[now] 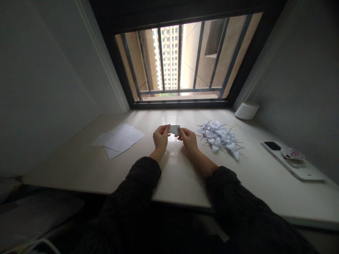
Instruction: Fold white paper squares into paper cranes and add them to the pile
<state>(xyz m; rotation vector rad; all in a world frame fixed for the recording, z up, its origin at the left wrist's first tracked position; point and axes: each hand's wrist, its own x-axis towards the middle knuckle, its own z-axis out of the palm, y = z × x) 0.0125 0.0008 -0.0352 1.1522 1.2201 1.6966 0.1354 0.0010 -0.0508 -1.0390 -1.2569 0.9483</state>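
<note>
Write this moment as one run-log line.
left hand: holds paper piece | right hand: holds its other end | left of hands: white sheets | right of hands: folded-paper pile | far right: phone

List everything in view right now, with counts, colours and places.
Held paper: one, grey-looking, between both hands
Loose sheets: several, overlapping, white, on the surface, left
Folded paper pieces: many, too tangled to count, white, heaped right of the hands
Phone: one, white with dark camera block, far right
Phone attachment: one, pinkish and white, on the phone
Rounded object: one, white, back right corner
Surface: one, off-white, under the papers
Window frame: one, dark, back
Bars: several, dark, beyond the glass
Side walls: two, grey, left and right
Dim items: count unclear, greyish, lower left
Sleeves: two, dark, lower middle
Left hand: one, bare, centre
Right hand: one, bare, centre
</note>
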